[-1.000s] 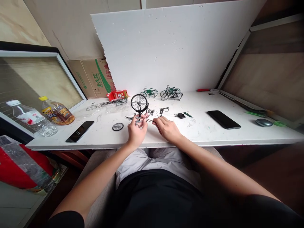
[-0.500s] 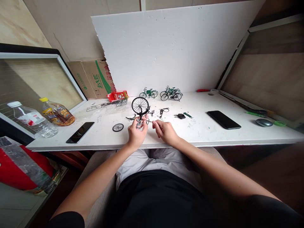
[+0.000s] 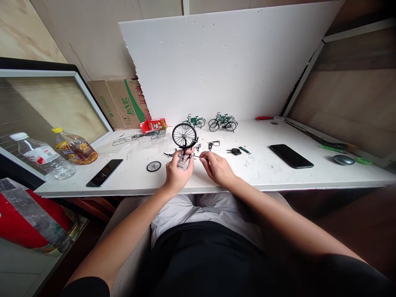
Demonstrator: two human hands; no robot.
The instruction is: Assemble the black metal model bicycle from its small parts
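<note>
My left hand (image 3: 178,173) is clenched around the lower frame of a half-built model bicycle (image 3: 185,147). I hold it upright over the table (image 3: 278,173) near the front edge, with its wheel (image 3: 184,135) on top. My right hand (image 3: 218,169) pinches a thin metal piece (image 3: 196,156) against the frame; it is too small to identify. A loose wheel (image 3: 154,166) lies just left.

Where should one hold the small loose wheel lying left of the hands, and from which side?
Probably at the rim of the loose wheel, from above, pinching opposite edges: it lies flat on the table, clear all around, and its spokes look thin.
</note>
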